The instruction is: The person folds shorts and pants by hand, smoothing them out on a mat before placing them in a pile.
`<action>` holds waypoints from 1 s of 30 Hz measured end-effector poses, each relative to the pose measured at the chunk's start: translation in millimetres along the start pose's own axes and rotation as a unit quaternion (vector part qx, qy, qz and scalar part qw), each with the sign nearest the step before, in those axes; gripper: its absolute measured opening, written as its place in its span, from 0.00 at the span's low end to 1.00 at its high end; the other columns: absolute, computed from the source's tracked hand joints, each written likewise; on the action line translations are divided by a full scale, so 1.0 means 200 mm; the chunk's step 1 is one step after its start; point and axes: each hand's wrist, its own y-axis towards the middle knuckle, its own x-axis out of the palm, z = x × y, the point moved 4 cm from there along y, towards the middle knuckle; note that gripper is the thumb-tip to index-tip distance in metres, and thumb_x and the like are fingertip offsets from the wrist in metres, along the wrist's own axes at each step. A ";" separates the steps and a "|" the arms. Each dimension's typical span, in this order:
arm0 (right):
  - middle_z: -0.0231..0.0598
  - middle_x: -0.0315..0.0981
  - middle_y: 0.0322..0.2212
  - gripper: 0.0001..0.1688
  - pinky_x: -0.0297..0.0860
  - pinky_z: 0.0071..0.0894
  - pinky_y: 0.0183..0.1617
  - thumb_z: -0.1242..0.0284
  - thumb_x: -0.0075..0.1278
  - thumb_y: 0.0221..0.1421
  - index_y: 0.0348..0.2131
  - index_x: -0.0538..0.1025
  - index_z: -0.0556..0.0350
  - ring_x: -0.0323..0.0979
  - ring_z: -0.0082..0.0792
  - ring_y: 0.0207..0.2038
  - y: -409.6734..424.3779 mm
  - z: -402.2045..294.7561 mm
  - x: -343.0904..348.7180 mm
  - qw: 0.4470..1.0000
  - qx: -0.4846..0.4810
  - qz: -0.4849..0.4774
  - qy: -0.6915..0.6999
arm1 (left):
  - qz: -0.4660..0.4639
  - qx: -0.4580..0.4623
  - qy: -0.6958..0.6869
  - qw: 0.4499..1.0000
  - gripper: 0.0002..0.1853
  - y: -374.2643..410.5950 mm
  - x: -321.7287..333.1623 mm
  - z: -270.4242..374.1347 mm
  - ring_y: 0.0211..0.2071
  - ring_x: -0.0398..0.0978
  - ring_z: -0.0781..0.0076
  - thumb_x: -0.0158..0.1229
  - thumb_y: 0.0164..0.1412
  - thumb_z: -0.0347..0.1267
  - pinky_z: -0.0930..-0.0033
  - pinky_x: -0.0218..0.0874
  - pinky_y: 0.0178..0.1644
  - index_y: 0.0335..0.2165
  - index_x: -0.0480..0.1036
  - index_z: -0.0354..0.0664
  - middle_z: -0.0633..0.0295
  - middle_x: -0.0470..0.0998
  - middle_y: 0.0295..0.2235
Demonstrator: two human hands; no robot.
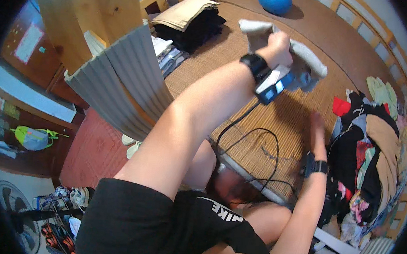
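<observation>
My left hand [280, 49] grips a light grey folded cloth [309, 58], held up above the woven mat [201, 59]. The cloth's ends stick out on both sides of the fist. A black strap and a small boxy device [271, 91] with a cable sit on that wrist. My right hand [317, 129] is blurred, extended and holds nothing visible; it is over the mat, just left of a heap of mixed clothes [350, 148]. A dark band is on its wrist.
A folded dark stack topped by a cream cloth [185, 12] and smaller folded garments [169, 59] lie at the upper left. A blue ball [275, 1] rests farther back. A black cable [276, 149] loops over the mat's near edge. Wooden rails [380, 31] border the mat.
</observation>
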 end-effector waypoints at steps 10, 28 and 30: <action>0.37 0.24 0.57 0.45 0.29 0.74 0.47 0.47 0.37 0.46 0.56 0.37 0.40 0.23 0.52 0.58 -0.19 0.20 0.15 0.889 0.049 -0.092 -0.447 | 0.257 -0.163 0.083 0.949 0.24 0.39 -0.76 -0.03 0.44 0.64 0.76 0.50 0.47 0.46 0.80 0.53 0.47 0.41 0.63 0.47 0.65 0.68 0.40; 0.33 0.20 0.57 0.46 0.25 0.71 0.49 0.50 0.42 0.46 0.56 0.36 0.37 0.21 0.46 0.58 -0.23 0.11 0.16 0.868 0.139 -0.125 -0.461 | 0.427 0.224 -0.233 0.845 0.19 0.56 -1.48 -0.05 0.39 0.66 0.58 0.47 0.51 0.41 0.58 0.58 0.40 0.40 0.62 0.43 0.56 0.66 0.39; 0.33 0.21 0.57 0.46 0.26 0.71 0.49 0.52 0.43 0.45 0.55 0.36 0.36 0.21 0.46 0.58 -0.22 0.11 0.16 0.871 0.134 -0.117 -0.457 | 0.397 0.194 -0.424 0.790 0.21 0.66 -1.42 -0.30 0.40 0.65 0.55 0.46 0.52 0.41 0.55 0.57 0.41 0.42 0.60 0.41 0.55 0.65 0.40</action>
